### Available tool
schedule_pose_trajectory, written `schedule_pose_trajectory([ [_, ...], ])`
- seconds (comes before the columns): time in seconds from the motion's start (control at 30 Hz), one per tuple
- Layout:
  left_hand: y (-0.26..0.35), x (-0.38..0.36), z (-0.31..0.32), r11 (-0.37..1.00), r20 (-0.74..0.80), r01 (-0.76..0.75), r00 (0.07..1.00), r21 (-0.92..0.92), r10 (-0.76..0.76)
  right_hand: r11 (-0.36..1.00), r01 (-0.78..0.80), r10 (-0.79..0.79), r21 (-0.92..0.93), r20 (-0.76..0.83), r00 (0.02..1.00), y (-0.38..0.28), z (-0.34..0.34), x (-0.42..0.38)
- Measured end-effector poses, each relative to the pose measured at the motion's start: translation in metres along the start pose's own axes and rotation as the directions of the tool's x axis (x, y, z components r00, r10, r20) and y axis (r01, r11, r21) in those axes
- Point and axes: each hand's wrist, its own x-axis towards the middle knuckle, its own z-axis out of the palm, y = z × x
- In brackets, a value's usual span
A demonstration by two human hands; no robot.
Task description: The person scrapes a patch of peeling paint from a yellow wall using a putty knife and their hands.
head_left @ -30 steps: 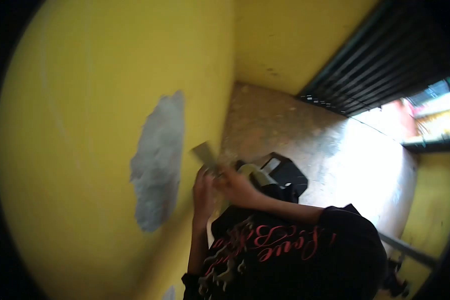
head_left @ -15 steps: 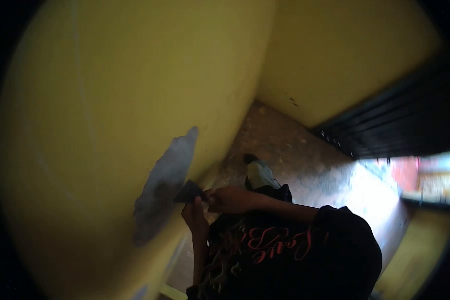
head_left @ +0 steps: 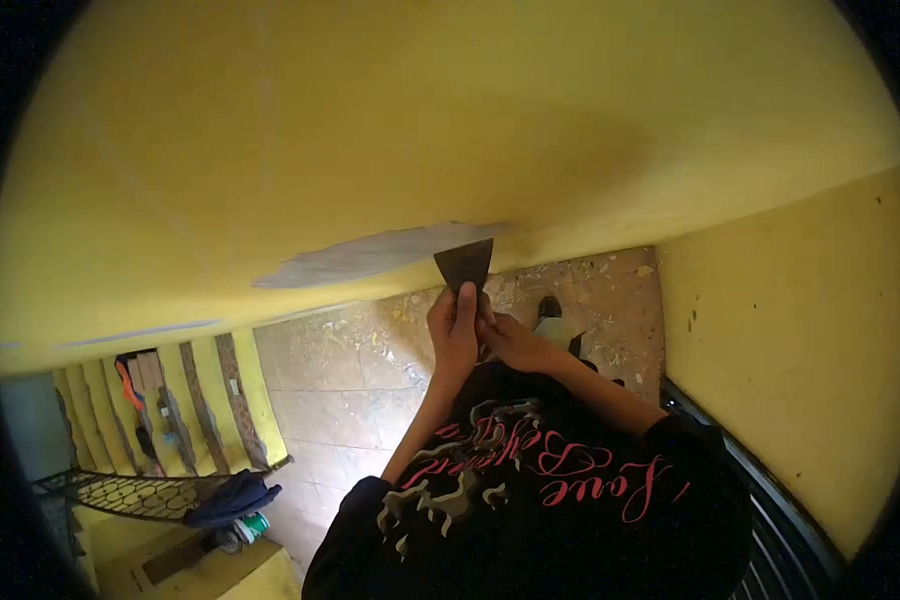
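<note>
Yellow paint covers the wall (head_left: 390, 120) that I observe remotely through the head camera, with a grey patch (head_left: 360, 258) stretched along its lower part. Before the right end of this patch, the scraper (head_left: 464, 264) points its broad blade edge towards the wall; I cannot tell whether metal and paint touch. My left hand (head_left: 454, 332) pinches the scraper at the base of the blade, thumb laid flat along the near face and fingers folded behind. My right hand (head_left: 518, 343) closes beside it, fingers bent and pressed together about the handle, which is mostly hidden from me. Below the hands I see a black shirt (head_left: 570, 530) with red lettering. A shoe (head_left: 548, 307) stands on the speckled tiled floor (head_left: 320, 375), near the edge where floor meets wall. Beyond the floor's left edge lie the stairs (head_left: 202, 388); near their lower corner, a dark cloth (head_left: 232, 500) hangs at the railing (head_left: 135, 492).
</note>
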Motion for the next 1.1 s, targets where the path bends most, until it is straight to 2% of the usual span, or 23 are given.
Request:
schedule_pose_trajectory([
  [0.03, -0.001, 0.0, 0.005, 0.997, -0.021, -0.058, 0.998, 0.042, 0.059, 0.998, 0.006, -0.005, 0.055, -0.028, 1.0, 0.002, 0.003, 0.002],
  [0.17, -0.025, 0.005, -0.002, 0.994, -0.088, -0.086, 0.992, 0.069, 0.092, 0.993, 0.075, -0.067, 0.094, -0.088, 0.994, 0.025, 0.009, 0.018],
  [0.23, -0.033, 0.007, -0.002, 0.99, -0.085, -0.107, 0.99, 0.088, 0.114, 0.981, -0.117, 0.108, 0.157, 0.063, 0.992, 0.012, 0.004, 0.015],
  [0.37, -0.038, 0.01, -0.008, 0.99, -0.072, -0.111, 0.991, 0.082, 0.117, 0.983, -0.113, 0.109, 0.148, 0.034, 0.993, 0.018, 0.01, 0.018],
  [0.47, -0.035, 0.014, -0.012, 0.987, -0.012, -0.13, 0.991, 0.096, 0.132, 0.987, -0.119, 0.126, 0.111, -0.058, 0.99, 0.012, 0.017, 0.021],
  [0.53, -0.025, 0.014, -0.008, 0.984, 0.035, -0.156, 0.988, 0.088, 0.153, 0.996, 0.029, -0.011, 0.087, -0.204, 0.979, 0.013, 0.027, 0.02],
  [0.6, -0.014, 0.017, -0.007, 0.982, 0.078, -0.179, 0.982, 0.062, 0.174, 0.987, 0.064, -0.02, 0.146, -0.284, 0.959, 0.002, 0.036, 0.018],
  [0.67, -0.009, 0.031, -0.011, 0.956, 0.158, -0.189, 0.975, 0.223, 0.155, 0.977, 0.082, -0.007, 0.198, -0.35, 0.937, 0.002, 0.044, 0.032],
  [0.7, -0.013, 0.034, -0.015, 0.96, 0.165, -0.179, 0.975, 0.213, 0.146, 0.978, 0.137, -0.061, 0.155, -0.42, 0.906, 0.008, 0.053, 0.038],
  [0.77, -0.021, 0.038, -0.021, 0.91, 0.114, -0.249, 0.968, 0.332, 0.223, 0.977, 0.188, -0.113, 0.104, -0.495, 0.861, 0.017, 0.057, 0.042],
  [0.83, -0.02, 0.038, -0.027, 0.923, 0.134, -0.201, 0.977, 0.327, 0.165, 0.962, -0.012, 0.106, 0.273, -0.329, 0.938, 0.001, 0.058, 0.037],
  [0.87, -0.019, 0.034, -0.031, 0.933, 0.136, -0.151, 0.984, 0.326, 0.111, 0.959, -0.015, 0.114, 0.282, -0.338, 0.934, 0.008, 0.064, 0.041],
  [0.93, -0.011, 0.028, -0.028, 0.896, 0.213, -0.186, 0.971, 0.404, 0.105, 0.914, 0.296, -0.114, 0.278, -0.524, 0.844, 0.019, 0.07, 0.042],
  [0.97, -0.004, 0.03, -0.026, 0.853, 0.279, -0.225, 0.955, 0.471, 0.098, 0.916, 0.293, -0.112, 0.273, -0.529, 0.841, 0.02, 0.066, 0.04],
  [1.03, 0.009, 0.031, -0.023, 0.842, 0.335, -0.282, 0.933, 0.46, 0.129, 0.901, 0.011, 0.114, 0.434, -0.261, 0.959, -0.005, 0.052, 0.03],
  [1.07, 0.012, 0.032, -0.022, 0.825, 0.385, -0.338, 0.909, 0.453, 0.161, 0.902, 0.007, 0.119, 0.431, -0.264, 0.957, 0.009, 0.058, 0.031],
  [1.1, 0.01, 0.032, -0.024, 0.828, 0.386, -0.339, 0.908, 0.447, 0.163, 0.981, 0.095, -0.028, 0.166, -0.366, 0.93, 0.033, 0.069, 0.034],
])
